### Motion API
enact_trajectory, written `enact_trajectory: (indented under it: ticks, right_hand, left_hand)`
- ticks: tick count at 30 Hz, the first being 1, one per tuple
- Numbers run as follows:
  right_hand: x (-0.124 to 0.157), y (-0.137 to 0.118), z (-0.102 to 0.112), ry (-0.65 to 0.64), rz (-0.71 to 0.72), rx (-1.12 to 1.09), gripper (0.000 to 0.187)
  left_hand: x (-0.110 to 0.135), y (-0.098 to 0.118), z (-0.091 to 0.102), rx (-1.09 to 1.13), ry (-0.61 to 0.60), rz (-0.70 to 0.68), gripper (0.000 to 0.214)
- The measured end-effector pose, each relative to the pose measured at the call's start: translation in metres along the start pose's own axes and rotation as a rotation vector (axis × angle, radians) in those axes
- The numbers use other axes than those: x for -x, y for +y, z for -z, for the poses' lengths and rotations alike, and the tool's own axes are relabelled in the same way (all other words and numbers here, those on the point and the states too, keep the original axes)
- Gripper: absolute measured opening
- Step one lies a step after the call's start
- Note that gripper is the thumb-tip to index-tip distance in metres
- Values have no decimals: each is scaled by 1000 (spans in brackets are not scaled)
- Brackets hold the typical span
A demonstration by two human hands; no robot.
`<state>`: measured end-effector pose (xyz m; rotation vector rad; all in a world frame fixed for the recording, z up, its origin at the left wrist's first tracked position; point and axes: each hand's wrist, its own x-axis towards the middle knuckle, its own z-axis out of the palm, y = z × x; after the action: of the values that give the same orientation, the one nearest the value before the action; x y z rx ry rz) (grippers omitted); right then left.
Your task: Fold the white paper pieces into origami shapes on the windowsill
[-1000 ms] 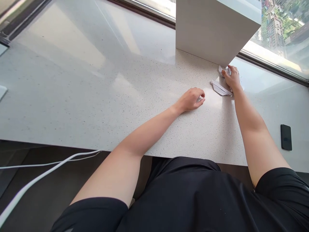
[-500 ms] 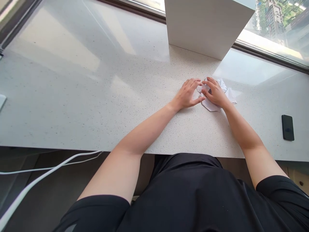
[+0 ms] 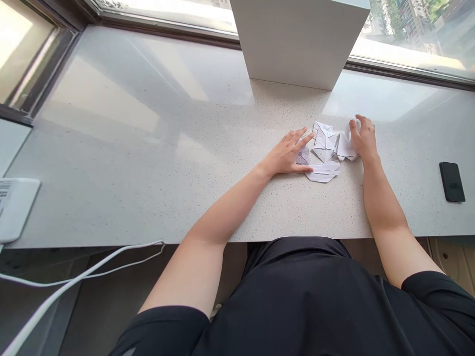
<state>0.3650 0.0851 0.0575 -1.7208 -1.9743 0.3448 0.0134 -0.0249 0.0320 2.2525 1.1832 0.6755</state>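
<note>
Several folded white paper pieces lie close together on the speckled counter. My left hand [image 3: 287, 152] rests at their left side, fingers spread, over a small creased paper piece [image 3: 303, 156] that it partly covers. Its thumb reaches to a flat paper with layered folds [image 3: 323, 172] at the front. In the middle sits a paper piece with triangular folds [image 3: 325, 142]. On the right, my right hand [image 3: 364, 137] is beside another folded paper [image 3: 346, 147], thumb and fingers apart; its palm side is partly hidden.
A black phone [image 3: 451, 182] lies at the right on the counter [image 3: 166, 198]. A large white box-like block [image 3: 293, 44] stands behind the papers against the window. A white device [image 3: 18, 210] is at the far left, and white cables [image 3: 92, 269] hang below the front edge.
My right hand has moved off the middle of the papers to their right side, uncovering them. My left hand stays at the left, its fingers spread wider. The view has shifted left.
</note>
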Motion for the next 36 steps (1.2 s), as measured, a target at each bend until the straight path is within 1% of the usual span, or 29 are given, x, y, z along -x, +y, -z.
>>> enact_trajectory:
  ticks: [2,4,5,7,9,12,14,16,20,22,24,26,28,29,32,36]
  right_hand:
    - [3,8,-4,-40,-41,19,64]
    - [9,7,-13,-79,-38,22,68]
    - [12,3,-19,-100,-12,7,69]
    - [18,-11,-29,-156,79,-53,75]
    - [26,-30,-38,-231,197,-131,85]
    - [39,-61,-44,-328,320,-219,96]
    - [47,-77,-44,-371,362,-263,103]
    - [52,-89,-42,-389,375,-303,107]
    - [56,-101,-33,-418,307,-447,102]
    - [56,-104,-27,-430,275,-525,99]
    - [53,-103,-21,-419,271,-549,96]
    - [50,-100,-12,-378,269,-487,90]
    - [46,-96,-3,-354,244,-355,84]
    - [45,-94,2,-364,221,-275,82]
    - [47,-94,17,-458,136,-59,82]
    - [57,-111,38,-569,42,120,93]
  left_hand:
    - [0,-3,-2,0,-7,1,131]
    - [0,-5,-2,-4,-20,-2,131]
    - [0,-5,-1,-8,-26,-2,131]
    - [1,-6,0,-15,-31,-1,131]
    - [1,-5,1,-17,-24,1,130]
    - [3,-5,3,-15,-10,-1,128]
    - [4,-6,3,-11,-1,-8,127]
    - [5,-7,2,-11,12,-17,125]
    - [7,-12,1,-24,35,-30,128]
    - [8,-15,1,-29,38,-34,133]
    - [8,-17,1,-27,43,-31,139]
    - [8,-18,2,-20,44,-24,142]
    - [8,-17,3,-10,37,-19,141]
    - [8,-16,4,-5,31,-19,139]
    - [8,-13,6,11,26,-28,134]
    - [9,-12,10,31,39,-19,129]
